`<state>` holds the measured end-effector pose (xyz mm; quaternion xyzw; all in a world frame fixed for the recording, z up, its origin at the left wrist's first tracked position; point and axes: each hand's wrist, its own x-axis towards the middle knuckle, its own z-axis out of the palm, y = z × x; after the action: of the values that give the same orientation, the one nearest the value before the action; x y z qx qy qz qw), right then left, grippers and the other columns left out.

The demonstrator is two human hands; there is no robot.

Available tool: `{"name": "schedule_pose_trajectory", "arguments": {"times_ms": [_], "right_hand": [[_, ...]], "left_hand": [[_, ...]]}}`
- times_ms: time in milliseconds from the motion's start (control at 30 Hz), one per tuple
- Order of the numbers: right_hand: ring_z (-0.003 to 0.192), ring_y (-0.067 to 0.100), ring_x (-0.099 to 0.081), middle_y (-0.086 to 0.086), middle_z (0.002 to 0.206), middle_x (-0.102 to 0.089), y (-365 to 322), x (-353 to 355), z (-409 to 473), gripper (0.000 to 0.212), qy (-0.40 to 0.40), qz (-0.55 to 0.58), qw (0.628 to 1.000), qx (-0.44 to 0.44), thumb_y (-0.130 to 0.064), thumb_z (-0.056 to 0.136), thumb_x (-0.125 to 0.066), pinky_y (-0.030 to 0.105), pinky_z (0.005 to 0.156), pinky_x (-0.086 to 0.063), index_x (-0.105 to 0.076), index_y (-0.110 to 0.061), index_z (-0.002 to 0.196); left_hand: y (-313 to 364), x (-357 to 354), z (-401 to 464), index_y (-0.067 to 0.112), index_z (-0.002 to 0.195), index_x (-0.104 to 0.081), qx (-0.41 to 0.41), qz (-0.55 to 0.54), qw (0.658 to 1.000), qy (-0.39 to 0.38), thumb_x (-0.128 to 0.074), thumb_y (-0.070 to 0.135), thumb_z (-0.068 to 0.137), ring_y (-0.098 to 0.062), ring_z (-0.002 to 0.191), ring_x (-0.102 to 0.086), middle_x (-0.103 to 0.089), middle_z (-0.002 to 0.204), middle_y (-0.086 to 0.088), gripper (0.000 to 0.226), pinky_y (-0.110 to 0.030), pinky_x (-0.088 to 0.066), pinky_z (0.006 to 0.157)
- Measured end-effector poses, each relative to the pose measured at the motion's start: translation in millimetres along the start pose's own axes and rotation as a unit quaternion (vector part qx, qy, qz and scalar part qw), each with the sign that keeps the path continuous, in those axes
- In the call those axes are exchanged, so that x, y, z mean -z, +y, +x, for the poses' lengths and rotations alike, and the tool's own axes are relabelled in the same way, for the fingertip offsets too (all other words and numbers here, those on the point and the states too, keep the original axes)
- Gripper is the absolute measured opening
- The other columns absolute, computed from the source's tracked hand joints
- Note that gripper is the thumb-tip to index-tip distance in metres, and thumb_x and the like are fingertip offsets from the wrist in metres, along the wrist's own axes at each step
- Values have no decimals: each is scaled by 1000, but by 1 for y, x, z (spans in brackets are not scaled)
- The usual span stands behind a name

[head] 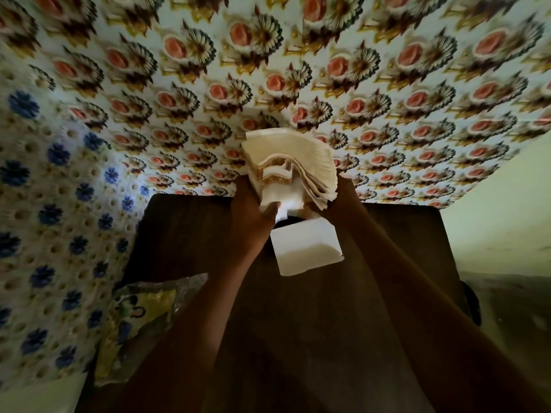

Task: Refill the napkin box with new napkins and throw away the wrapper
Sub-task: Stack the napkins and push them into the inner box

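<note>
A thick stack of white napkins (293,165) with a gold-brown border is held up above the far part of the dark wooden table (298,323). My left hand (253,216) grips the stack's lower left side, and my right hand (340,201) holds its right edge, where the sheets fan out. Just below the stack stands the white napkin box (307,248), seen from its near side; its opening is hidden behind the napkins. The crumpled clear and yellow plastic wrapper (140,320) lies at the table's left edge.
Behind the table a wall covered in a red-rose pattern (387,84) rises close by. A blue-flower patterned wall (44,234) stands on the left. Pale floor shows to the right of the table.
</note>
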<state>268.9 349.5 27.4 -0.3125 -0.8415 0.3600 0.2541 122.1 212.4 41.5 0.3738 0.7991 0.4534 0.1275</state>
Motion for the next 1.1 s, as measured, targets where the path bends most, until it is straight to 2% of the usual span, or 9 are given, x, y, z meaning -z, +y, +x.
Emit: {"name": "schedule_pose_trajectory", "arguments": {"times_ms": [233,333,433,533,600,733,833,1000,1100], "right_hand": [[94,25,-66,16,105,-72,-5,-7,-7,78,40,-37,999,5,-56,67,-76,23,77,-43,-63,2,117],[85,28,-67,21,92,-72,-1,-4,-10,57,58,-35,998,17,-43,73,-71,36,75,-54,-67,6,100],[73,45,-68,26,79,-69,7,-2,-11,25,62,-115,988,80,-11,73,-76,51,66,-58,-67,8,87],[75,47,-68,28,82,-68,6,2,-13,28,65,-130,988,60,1,70,-82,56,69,-57,-66,8,93],[79,49,-68,29,87,-69,7,1,-15,33,81,-129,987,53,2,70,-82,57,73,-56,-66,9,98],[81,47,-69,27,88,-71,8,1,-16,33,75,-119,990,33,-3,73,-83,44,77,-52,-68,9,100],[80,46,-69,27,88,-70,14,1,-16,33,54,-118,991,28,-6,73,-83,48,75,-56,-68,7,99],[84,26,-70,20,89,-73,14,8,-17,40,49,-32,998,3,-28,80,-74,26,75,-55,-67,6,101],[72,5,-67,-7,74,-72,4,10,-17,8,65,7,997,-45,-8,88,-68,7,66,-49,-66,-7,96]], "left_hand": [[4,-27,-12,4,145,-40,-10,-29,998,62,-74,19,88,-26,130,-52,-54,138,-15,69,-16,-43,105],[1,-30,-15,3,145,-38,-3,-25,999,47,-75,9,84,-30,131,-52,-53,139,-18,72,-38,-49,108],[-5,-33,-17,3,149,-31,-9,21,1000,-6,-74,11,86,-35,135,-49,-49,143,-20,77,-44,-49,109],[-4,-22,-17,16,152,-26,8,13,993,-115,-73,12,85,-24,135,-47,-47,145,-11,82,-19,-44,98],[-4,-6,-13,26,154,-24,39,-11,976,-216,-73,11,86,-19,137,-46,-47,149,-3,85,-21,-41,95],[-7,17,-5,25,152,-35,46,22,958,-283,-73,15,90,-18,140,-45,-50,152,1,74,-26,-36,100],[-9,14,0,22,145,-47,-1,80,966,-247,-75,20,88,-19,130,-56,-61,140,-2,63,-24,-40,92],[-9,1,-5,18,125,-59,-38,164,971,-167,-70,24,88,-24,101,-68,-70,111,-3,39,-31,-54,73],[-2,-5,-7,14,128,-55,-14,114,983,-145,-70,8,81,-29,108,-66,-68,113,-8,50,-26,-50,73]]}}
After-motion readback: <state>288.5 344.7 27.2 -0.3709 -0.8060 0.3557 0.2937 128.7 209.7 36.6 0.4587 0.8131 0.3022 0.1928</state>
